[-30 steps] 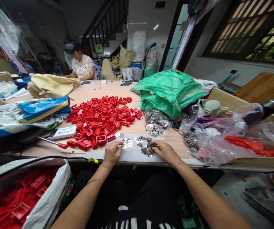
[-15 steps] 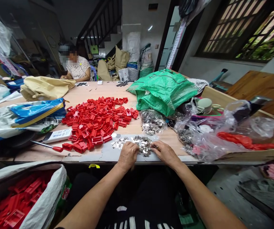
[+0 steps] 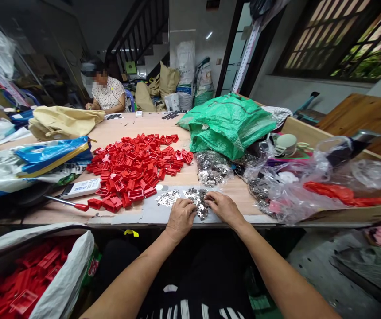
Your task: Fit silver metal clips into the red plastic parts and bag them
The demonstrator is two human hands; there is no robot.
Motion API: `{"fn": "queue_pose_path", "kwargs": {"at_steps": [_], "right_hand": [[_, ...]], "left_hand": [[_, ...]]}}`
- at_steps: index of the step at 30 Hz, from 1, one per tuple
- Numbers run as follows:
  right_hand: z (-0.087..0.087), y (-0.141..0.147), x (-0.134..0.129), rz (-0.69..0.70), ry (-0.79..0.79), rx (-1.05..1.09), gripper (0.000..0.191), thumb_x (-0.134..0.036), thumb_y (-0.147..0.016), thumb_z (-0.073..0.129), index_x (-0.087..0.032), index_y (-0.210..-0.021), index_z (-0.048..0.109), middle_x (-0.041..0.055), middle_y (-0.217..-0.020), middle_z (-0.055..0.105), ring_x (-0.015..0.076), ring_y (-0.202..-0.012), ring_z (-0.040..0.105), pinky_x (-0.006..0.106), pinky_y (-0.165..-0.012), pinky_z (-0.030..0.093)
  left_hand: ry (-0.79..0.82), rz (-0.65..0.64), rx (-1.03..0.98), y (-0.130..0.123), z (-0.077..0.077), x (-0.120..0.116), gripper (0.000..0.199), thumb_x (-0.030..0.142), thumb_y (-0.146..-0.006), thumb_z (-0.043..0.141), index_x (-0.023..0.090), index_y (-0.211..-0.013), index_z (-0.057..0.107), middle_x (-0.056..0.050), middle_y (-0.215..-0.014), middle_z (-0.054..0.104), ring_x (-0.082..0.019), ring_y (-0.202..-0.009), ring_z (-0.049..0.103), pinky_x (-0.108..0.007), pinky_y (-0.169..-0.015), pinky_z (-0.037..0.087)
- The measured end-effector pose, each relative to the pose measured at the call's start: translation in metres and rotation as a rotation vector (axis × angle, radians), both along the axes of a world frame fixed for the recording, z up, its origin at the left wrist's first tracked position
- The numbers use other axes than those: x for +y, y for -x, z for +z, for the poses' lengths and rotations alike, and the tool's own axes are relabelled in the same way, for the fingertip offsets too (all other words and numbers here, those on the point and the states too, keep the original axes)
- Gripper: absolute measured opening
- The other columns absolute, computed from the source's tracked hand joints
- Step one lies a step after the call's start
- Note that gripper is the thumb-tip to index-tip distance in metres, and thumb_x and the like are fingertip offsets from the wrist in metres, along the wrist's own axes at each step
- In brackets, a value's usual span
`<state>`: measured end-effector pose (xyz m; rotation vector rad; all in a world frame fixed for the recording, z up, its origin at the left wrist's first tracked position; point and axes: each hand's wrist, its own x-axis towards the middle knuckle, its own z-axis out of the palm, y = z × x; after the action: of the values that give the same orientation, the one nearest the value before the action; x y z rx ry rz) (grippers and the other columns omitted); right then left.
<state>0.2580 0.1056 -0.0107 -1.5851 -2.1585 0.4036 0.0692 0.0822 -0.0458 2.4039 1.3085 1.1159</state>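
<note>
Small shiny metal pieces [image 3: 202, 208] lie heaped on a grey sheet [image 3: 153, 212] at the table's front edge. At the heap's left side is my left hand [image 3: 181, 219], its fingers curled together; whatever they hold is hidden. My right hand [image 3: 224, 208] reaches in from the other side, thumb and fingertips pinched at the heap's edge, and anything between them is too small to name. A flatter, brighter spread of metal pieces [image 3: 168, 197] sits just beyond my left hand. Many red plastic box-like parts [image 3: 135, 166] are piled farther left.
Behind the metal heap stand a clear bag of metal pieces [image 3: 212, 170] and a green woven sack [image 3: 227, 124]. A wooden tray [image 3: 359, 213] with plastic bags is on the right. An open sack [image 3: 77, 257] holds red parts at lower left. Across the table sits another person [image 3: 109, 95].
My right hand has moved slightly left, its fingertips closer to the metal heap. My left hand has shifted a little to the right and stays curled.
</note>
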Motion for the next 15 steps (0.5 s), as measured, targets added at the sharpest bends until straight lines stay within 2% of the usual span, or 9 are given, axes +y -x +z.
{"fn": "queue_pose_path", "kwargs": {"at_steps": [5,9,12,15], "right_hand": [[0.003,-0.017,-0.007,-0.001,-0.009,0.022,0.011,-0.025,-0.086,0.05,-0.023,-0.086,0.061,0.0027,-0.09,0.066,0.0196,-0.082,0.061,0.029,-0.072,0.044],[0.002,-0.023,-0.016,0.03,-0.012,0.149,0.013,-0.029,-0.086,0.049,-0.022,-0.085,0.06,0.0032,-0.088,0.066,0.0196,-0.081,0.061,0.028,-0.072,0.045],[0.001,-0.024,-0.018,0.052,0.0,0.188,0.013,-0.029,-0.086,0.05,-0.022,-0.082,0.06,0.0032,-0.085,0.065,0.0196,-0.079,0.06,0.028,-0.071,0.044],[0.001,-0.025,-0.016,0.051,-0.022,0.238,0.013,-0.031,-0.086,0.05,-0.022,-0.083,0.059,0.0029,-0.084,0.065,0.0191,-0.077,0.06,0.028,-0.07,0.044]], "left_hand": [[0.01,0.042,-0.027,0.007,-0.001,0.001,0.009,0.013,-0.083,0.058,0.02,-0.079,0.062,-0.004,-0.084,0.064,-0.02,-0.084,0.053,-0.037,-0.08,0.046],[0.016,0.073,-0.045,0.012,0.0,0.003,0.01,0.012,-0.083,0.058,0.02,-0.077,0.061,-0.004,-0.081,0.063,-0.02,-0.083,0.054,-0.036,-0.079,0.046],[0.011,0.083,-0.057,0.011,0.002,0.003,0.008,0.014,-0.082,0.06,0.019,-0.088,0.063,-0.006,-0.091,0.064,-0.021,-0.09,0.054,-0.037,-0.083,0.046],[-0.002,0.042,-0.049,0.003,0.005,-0.002,0.019,0.023,-0.082,0.064,0.021,-0.101,0.063,-0.006,-0.102,0.063,-0.022,-0.097,0.053,-0.039,-0.088,0.045]]}}
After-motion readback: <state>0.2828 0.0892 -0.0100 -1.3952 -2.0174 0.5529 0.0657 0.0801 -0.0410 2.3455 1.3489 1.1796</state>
